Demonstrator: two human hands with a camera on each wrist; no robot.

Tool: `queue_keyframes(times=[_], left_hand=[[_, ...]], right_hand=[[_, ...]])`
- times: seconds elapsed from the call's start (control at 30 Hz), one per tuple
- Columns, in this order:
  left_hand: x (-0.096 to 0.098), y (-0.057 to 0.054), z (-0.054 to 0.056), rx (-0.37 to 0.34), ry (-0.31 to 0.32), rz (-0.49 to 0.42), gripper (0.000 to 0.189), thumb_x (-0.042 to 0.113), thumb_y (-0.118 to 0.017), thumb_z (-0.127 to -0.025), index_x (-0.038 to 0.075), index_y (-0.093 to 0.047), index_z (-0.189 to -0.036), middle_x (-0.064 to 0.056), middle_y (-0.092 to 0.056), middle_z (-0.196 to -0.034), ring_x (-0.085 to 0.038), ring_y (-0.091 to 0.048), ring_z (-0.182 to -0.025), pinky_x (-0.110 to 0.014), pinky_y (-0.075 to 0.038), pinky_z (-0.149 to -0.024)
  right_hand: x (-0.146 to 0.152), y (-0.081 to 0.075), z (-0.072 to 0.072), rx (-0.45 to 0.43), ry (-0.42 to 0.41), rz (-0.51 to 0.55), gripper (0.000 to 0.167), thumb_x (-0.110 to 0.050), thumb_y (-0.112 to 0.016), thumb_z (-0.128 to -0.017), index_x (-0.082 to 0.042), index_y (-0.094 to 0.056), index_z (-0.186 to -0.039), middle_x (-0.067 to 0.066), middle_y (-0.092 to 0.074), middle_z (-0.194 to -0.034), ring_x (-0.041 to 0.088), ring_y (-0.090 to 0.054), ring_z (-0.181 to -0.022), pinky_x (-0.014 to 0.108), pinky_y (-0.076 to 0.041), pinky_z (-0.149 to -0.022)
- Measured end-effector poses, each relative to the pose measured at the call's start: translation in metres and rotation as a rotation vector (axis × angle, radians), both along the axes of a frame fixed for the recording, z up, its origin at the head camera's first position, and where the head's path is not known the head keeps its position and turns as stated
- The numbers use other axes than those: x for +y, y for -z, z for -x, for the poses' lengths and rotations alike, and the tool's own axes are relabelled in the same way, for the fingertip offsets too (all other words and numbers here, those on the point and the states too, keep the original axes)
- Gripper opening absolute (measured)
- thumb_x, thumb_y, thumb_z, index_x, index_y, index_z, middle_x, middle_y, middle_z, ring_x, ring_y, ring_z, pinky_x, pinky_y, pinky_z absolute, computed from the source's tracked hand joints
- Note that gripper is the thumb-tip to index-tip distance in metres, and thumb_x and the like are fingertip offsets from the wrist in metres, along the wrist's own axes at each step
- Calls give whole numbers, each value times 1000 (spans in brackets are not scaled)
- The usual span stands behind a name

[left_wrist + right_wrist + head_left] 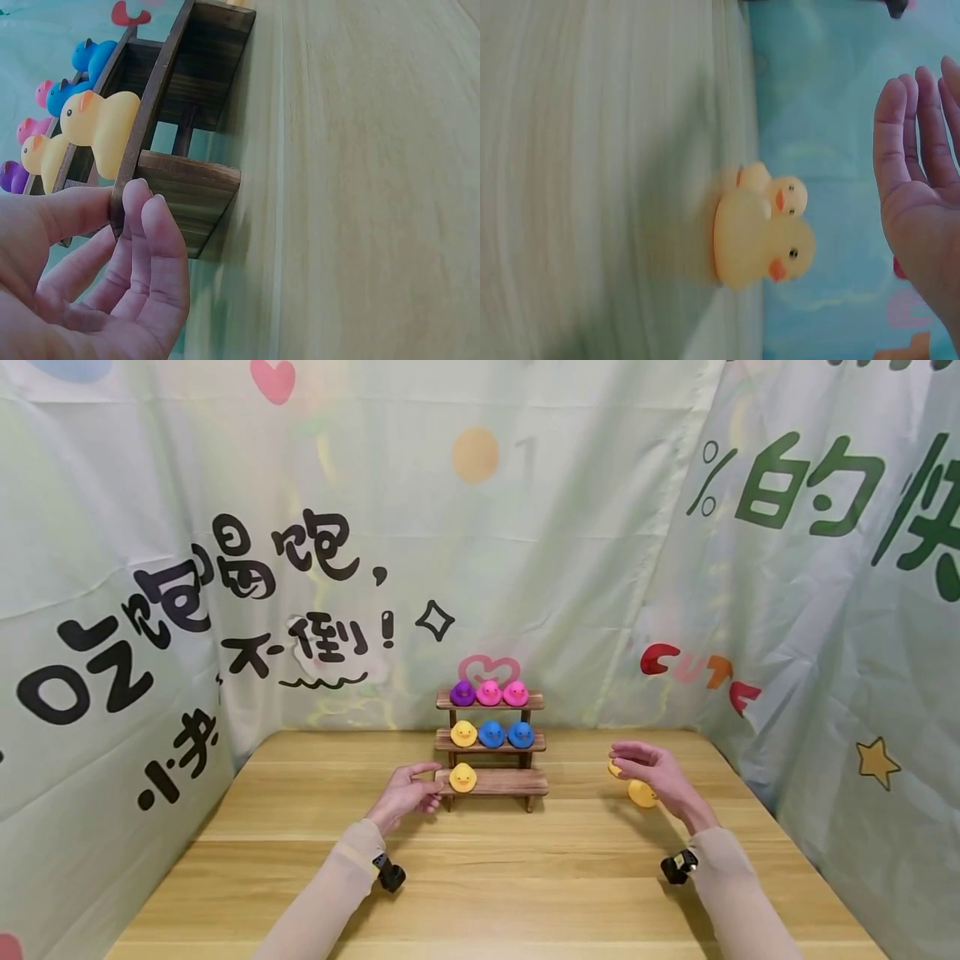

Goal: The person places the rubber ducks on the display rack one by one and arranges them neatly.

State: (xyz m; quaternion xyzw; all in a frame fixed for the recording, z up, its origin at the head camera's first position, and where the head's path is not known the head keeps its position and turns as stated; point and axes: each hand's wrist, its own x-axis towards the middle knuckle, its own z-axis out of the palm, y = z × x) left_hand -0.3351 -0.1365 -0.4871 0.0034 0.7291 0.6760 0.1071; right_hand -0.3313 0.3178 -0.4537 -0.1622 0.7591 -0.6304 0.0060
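A small three-tier wooden stand (pixel 498 782) stands on the table. My left hand (pixel 405 795) pinches the left end of its lowest shelf between thumb and fingers. A yellow rubber duck (pixel 105 127) sits on that shelf, close to the fingertips. The middle shelf carries a yellow duck (pixel 463 733) and two blue ducks (pixel 491 733); on top are a purple duck (pixel 462 693) and two pink ducks (pixel 516 693). At the right, my right hand (pixel 656 772) hovers with extended fingers, holding nothing, near two yellow ducks (pixel 754 244) on the table. In the head view it partly covers one.
The light wooden table (pixel 525 893) spreads in front of the stand. A printed fabric curtain (pixel 570 568) hangs behind and along both sides. Black wrist cameras (pixel 678 866) are strapped at both sleeves.
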Motion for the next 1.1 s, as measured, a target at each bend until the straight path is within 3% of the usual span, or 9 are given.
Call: queue_keyframes(times=[0.3, 0.47, 0.57, 0.7, 0.83, 0.97, 1.1], left_hand=[[0, 1, 0, 25, -1, -8, 48, 2, -66, -91, 1, -53, -137, -14, -69, -96, -14, -65, -66, -24, -57, -59], [1, 1, 1, 56, -34, 23, 44, 1, -68, -89, 1, -58, -132, -12, -67, -101, -15, -65, -69, -27, -59, -63], [2, 1, 2, 62, -43, 21, 43, 0, -68, -88, 0, -59, -131, -14, -67, -104, -14, -65, -70, -27, -59, -64], [1, 1, 2, 72, -38, 24, 43, 0, -68, -89, -1, -58, -131, -14, -68, -105, -13, -66, -72, -27, -60, -64], [1, 1, 1, 75, -33, 33, 43, 1, -68, -89, -1, -59, -130, -12, -66, -103, -14, -66, -74, -28, -61, -66], [1, 0, 1, 74, -34, 36, 43, 2, -69, -88, -1, -59, -130, -13, -66, -104, -15, -67, -75, -30, -61, -67], [1, 0, 1, 78, -32, 34, 43, 3, -69, -88, 0, -59, -130, -13, -68, -104, -17, -67, -74, -31, -61, -66]], right_hand=[[21, 6, -4, 3, 120, -15, 26, -19, -67, -94, -17, -66, -120, -19, -70, -106, -1, -65, -99, 16, -53, -89], [29, 8, -7, 0, 148, -20, 32, -19, -67, -94, -11, -64, -124, -17, -69, -109, -3, -63, -101, 11, -51, -87], [35, 10, -9, -12, 158, -64, 43, -21, -68, -94, -1, -58, -131, -17, -67, -113, -7, -60, -102, 10, -50, -86], [41, 13, -11, -22, 144, -160, 54, -21, -66, -95, 8, -49, -137, 3, -65, -128, -8, -58, -105, 9, -49, -86], [47, 16, -12, -44, 115, -253, 54, -21, -66, -95, 7, -49, -138, 21, -56, -138, -6, -56, -107, 9, -48, -85], [51, 18, -12, -52, 74, -293, 54, -19, -67, -94, 6, -49, -139, 27, -50, -140, 2, -56, -112, 12, -49, -85], [56, 22, -11, -76, 23, -299, 56, -16, -67, -94, 9, -47, -139, 32, -45, -143, 2, -56, -112, 12, -50, -86]])
